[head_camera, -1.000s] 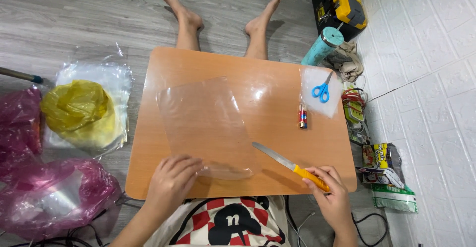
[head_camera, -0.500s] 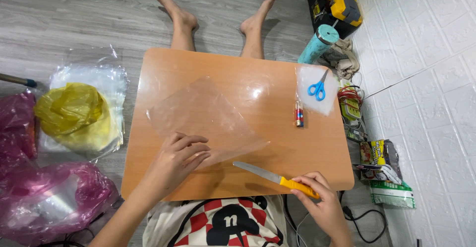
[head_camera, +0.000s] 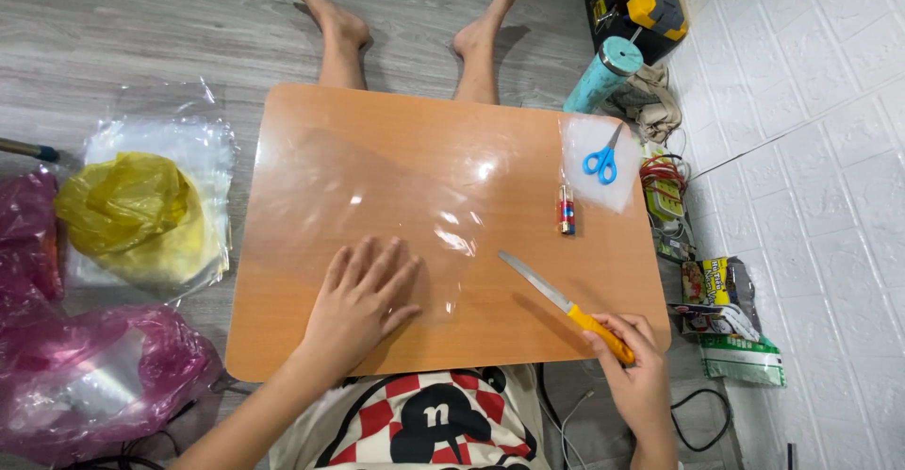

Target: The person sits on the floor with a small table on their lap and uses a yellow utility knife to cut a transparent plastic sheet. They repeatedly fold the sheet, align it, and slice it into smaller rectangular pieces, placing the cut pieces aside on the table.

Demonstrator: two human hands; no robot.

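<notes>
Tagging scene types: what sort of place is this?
Probably a room at home, used as a floor workspace: the person sits on a grey wood-look floor at a low wooden table, beside a white tiled wall and plastic bags.

- The left hand lies flat, fingers spread, on a clear plastic sheet spread over the wooden table.
- The right hand grips the yellow handle of a knife at the table's near right corner, the blade resting on the table and pointing toward the sheet.
- Blue scissors lie on a small clear bag at the far right corner; a small lighter lies just beside it.
- A teal bottle stands past that corner.
- On the floor to the left lie a yellow bag on clear plastic and pink bags.
- Two bare feet show beyond the table.
</notes>
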